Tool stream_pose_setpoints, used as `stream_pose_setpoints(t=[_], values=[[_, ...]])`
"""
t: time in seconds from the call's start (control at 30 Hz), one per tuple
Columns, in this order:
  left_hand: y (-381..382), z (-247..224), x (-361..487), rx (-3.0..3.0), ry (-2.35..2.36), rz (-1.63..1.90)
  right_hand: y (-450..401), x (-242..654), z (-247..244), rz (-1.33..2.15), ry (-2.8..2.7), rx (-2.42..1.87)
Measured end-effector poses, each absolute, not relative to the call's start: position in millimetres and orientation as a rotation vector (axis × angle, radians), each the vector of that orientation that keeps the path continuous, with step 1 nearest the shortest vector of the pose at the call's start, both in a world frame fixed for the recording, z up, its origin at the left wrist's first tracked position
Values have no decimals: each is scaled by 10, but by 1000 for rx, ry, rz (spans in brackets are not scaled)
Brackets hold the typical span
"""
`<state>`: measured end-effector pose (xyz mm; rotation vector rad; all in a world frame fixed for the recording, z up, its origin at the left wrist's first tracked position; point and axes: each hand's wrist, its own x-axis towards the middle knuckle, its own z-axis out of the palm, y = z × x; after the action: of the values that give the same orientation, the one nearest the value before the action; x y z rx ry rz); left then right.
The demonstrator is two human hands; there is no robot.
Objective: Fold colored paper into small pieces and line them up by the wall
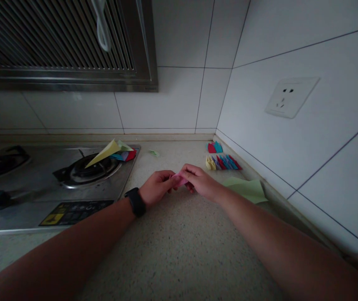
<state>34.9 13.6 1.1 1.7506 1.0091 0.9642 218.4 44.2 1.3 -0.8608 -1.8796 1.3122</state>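
Observation:
A small pink piece of paper (181,179) is pinched between both hands above the speckled counter (179,242). My left hand (159,185), below a black watch (135,202) on the wrist, grips its left side with thumb and fingers. From the right, my right hand (199,181) holds the other side, fingertips bent over it. The fingers hide most of the paper's shape. Beyond the right hand stands a row of folded papers in yellow, red, blue and purple (224,162), with a smaller red and teal group (214,147) behind it.
Pale green sheets (247,190) lie right of the hands by the wall. A green scrap (154,153) is near the back. On the left, yellow paper (105,151) and coloured pieces rest over a gas burner (87,170). A range hood (69,81) hangs above.

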Motion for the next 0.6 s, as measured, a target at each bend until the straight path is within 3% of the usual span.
stream_pose_setpoints(t=[0.6], values=[[156, -1, 299, 1796, 965, 1012, 471, 2243, 29, 1229, -1888, -738]])
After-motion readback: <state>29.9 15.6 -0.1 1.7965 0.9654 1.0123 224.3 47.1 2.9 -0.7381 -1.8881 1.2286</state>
